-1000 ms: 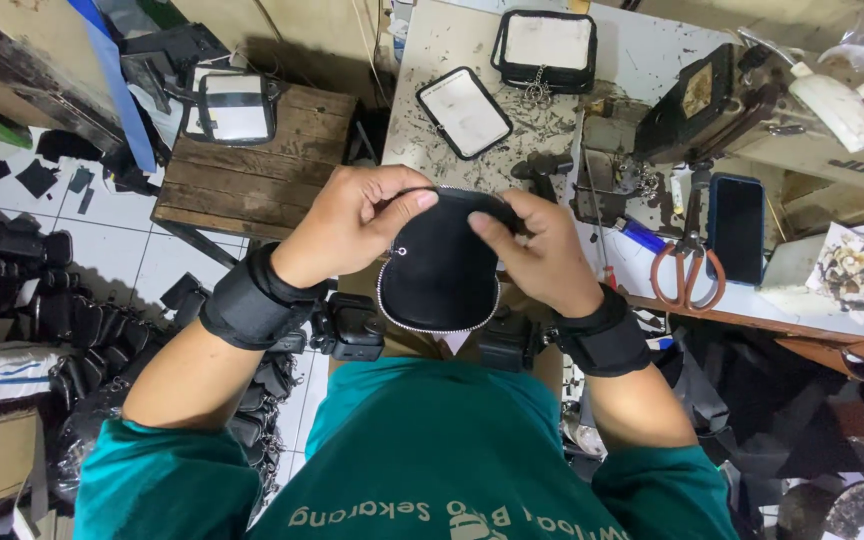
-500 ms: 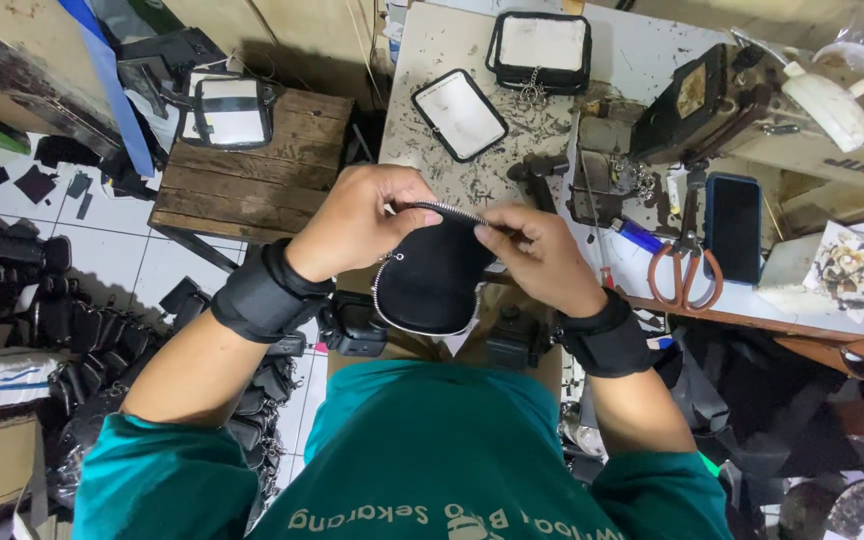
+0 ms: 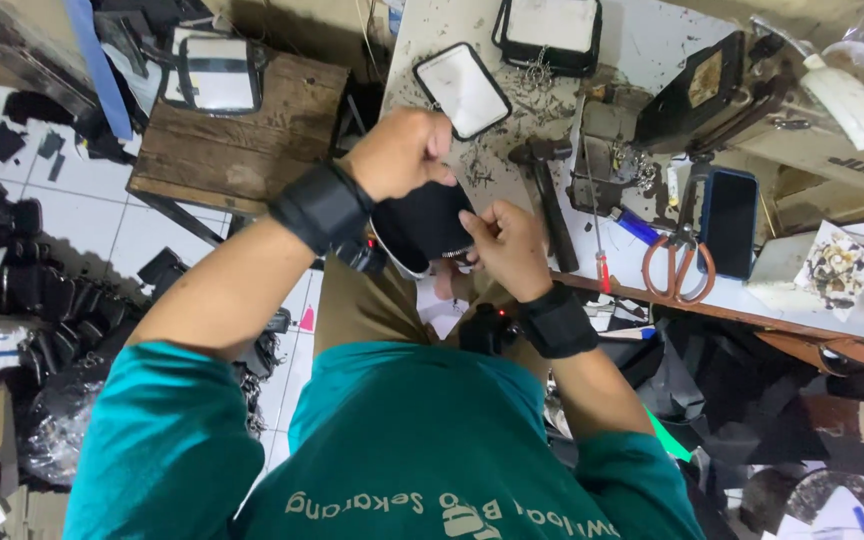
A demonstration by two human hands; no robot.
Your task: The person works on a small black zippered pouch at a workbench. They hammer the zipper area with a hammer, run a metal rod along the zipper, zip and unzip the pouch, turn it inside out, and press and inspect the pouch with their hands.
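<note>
My left hand (image 3: 402, 152) and my right hand (image 3: 505, 246) both grip a small black pouch (image 3: 422, 225) with a pale edge, held in front of my chest at the near edge of the worktable (image 3: 642, 40). The left hand covers its top; the right pinches its right side, where a zipper shows. Both wrists wear black bands. A hammer (image 3: 544, 190) lies on the table just beyond my right hand.
On the table lie orange-handled scissors (image 3: 680, 262), a dark phone (image 3: 729, 222), two black-rimmed white panels (image 3: 462, 88) and metal scraps. A wooden stool (image 3: 237, 140) with another panel stands at left. Black pieces pile on the tiled floor (image 3: 72, 215).
The pouch has been folded and turned from a flat face-up oval into a narrower bundle. My left hand rose over its top; my right hand shifted to the zipper side.
</note>
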